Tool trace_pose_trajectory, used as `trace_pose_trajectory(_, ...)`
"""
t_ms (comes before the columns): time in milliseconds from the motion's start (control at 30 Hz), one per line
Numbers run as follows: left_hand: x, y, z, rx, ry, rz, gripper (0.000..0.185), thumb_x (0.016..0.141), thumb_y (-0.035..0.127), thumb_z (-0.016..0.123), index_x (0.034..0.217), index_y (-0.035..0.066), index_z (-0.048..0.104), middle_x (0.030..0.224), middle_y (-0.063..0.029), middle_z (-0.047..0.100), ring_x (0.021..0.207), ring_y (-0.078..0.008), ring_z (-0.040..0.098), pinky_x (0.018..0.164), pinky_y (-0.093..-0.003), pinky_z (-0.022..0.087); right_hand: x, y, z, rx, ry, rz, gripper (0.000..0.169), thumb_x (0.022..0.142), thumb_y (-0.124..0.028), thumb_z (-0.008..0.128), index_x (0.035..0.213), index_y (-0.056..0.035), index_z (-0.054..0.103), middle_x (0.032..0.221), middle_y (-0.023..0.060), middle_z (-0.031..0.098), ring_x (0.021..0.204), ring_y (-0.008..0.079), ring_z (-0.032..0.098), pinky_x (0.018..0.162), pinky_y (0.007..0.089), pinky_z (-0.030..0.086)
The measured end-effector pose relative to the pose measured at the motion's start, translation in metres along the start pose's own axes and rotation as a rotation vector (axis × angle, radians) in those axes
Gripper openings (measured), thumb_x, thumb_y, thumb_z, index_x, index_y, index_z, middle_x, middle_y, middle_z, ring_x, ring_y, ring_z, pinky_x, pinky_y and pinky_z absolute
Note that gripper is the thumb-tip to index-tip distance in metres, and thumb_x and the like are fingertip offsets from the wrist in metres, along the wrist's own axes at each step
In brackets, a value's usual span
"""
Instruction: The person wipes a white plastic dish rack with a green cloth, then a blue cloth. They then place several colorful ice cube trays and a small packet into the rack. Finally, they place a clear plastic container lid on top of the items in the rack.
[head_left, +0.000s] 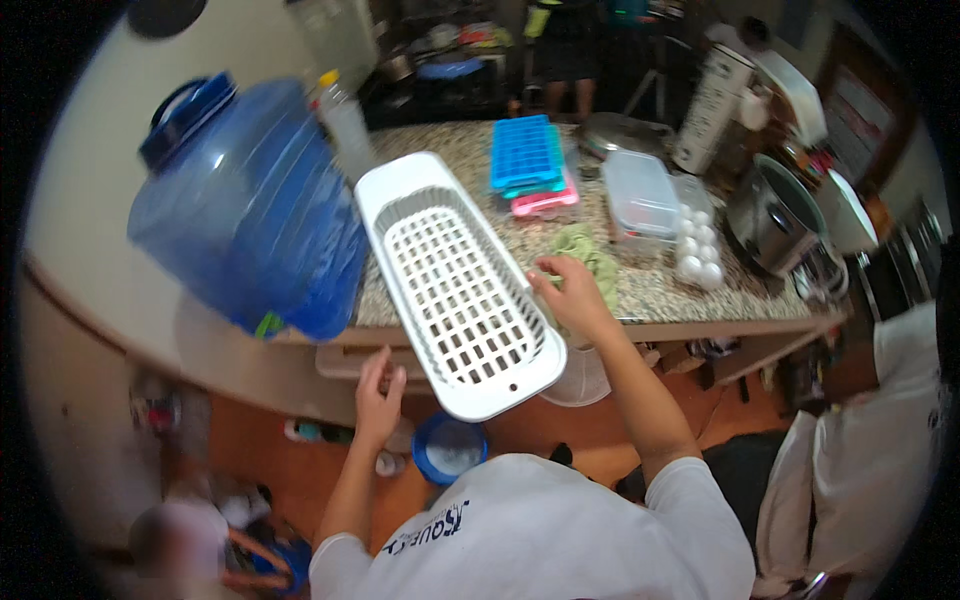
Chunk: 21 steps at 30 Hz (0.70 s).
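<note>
A long white plastic basket (465, 292) with a slotted bottom lies tilted across the granite counter (637, 300), its near end jutting past the counter's front edge. My right hand (570, 292) is at the basket's right rim, thumb and fingers apart, over a crumpled green cloth (585, 251); whether it touches the rim I cannot tell. Left of the basket's near end, my left hand (380, 394) hangs in front of the counter with fingers loosely curled and nothing in it. Behind the basket stand stacked blue, teal and pink ice cube trays (523, 154).
A big blue water jug (255, 210) and a yellow-capped bottle (346, 127) stand left. To the right are a lidded plastic container (641, 191), eggs (697, 251) and a metal pot (776, 217). Below is a blue bucket (448, 448); another person (184, 532) is at lower left.
</note>
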<state>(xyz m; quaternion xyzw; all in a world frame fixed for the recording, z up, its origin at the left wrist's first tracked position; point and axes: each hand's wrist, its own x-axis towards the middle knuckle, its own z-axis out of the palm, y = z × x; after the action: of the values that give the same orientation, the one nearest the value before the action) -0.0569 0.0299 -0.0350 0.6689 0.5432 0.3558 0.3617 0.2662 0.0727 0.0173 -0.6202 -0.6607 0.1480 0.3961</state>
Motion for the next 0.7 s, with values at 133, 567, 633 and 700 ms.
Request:
trace_pose_trajectory(133,-0.161,-0.122,-0.018,0.497,-0.067,-0.734,0.057,0.088,0.043,0.047,0.127,0.001,0.042,0.123,-0.0162,0.048,0.112,-0.0285,0.046,0.095,-0.0356,0.035,0.015,-0.012,0.005,0.098,-0.183,0.169,0.046,0.084,-0.031,0.058,0.114,0.0035,0.053,0.101,0.0201,0.061,0.087,0.0251,0.06,0.076,0.0359,0.047)
trace_pose_trajectory(567,-0.281,-0.05,-0.068,0.187,-0.475,-1.013,0.048,0.082,0.041,0.058,0.103,-0.002,0.056,0.084,-0.0211,0.061,0.084,-0.033,0.06,0.075,-0.0398,0.047,0.056,0.032,0.028,0.223,-0.354,0.043,0.036,0.088,-0.023,0.055,0.111,0.0049,0.055,0.098,0.0112,0.062,0.083,0.0135,0.057,0.076,0.0265,0.044)
trace_pose_trajectory(633,-0.297,-0.047,-0.074,0.255,-0.502,-0.909,0.043,0.078,0.035,0.063,0.101,0.0,0.057,0.085,-0.0199,0.062,0.086,-0.033,0.06,0.076,-0.0405,0.046,0.052,0.023,0.027,0.292,-0.376,0.117,0.038,0.089,-0.024,0.055,0.113,0.0059,0.053,0.098,0.0121,0.062,0.083,0.0129,0.056,0.074,0.0253,0.044)
trace_pose_trajectory(700,-0.313,-0.065,-0.069,0.457,-0.481,-0.783,0.039,0.075,0.03,0.067,0.1,0.002,0.057,0.086,-0.0181,0.062,0.087,-0.0321,0.06,0.076,-0.0413,0.046,0.052,0.031,0.03,0.264,-0.365,0.109,0.039,0.089,-0.025,0.054,0.113,0.0057,0.052,0.095,0.0117,0.062,0.081,0.0123,0.056,0.072,0.0245,0.044)
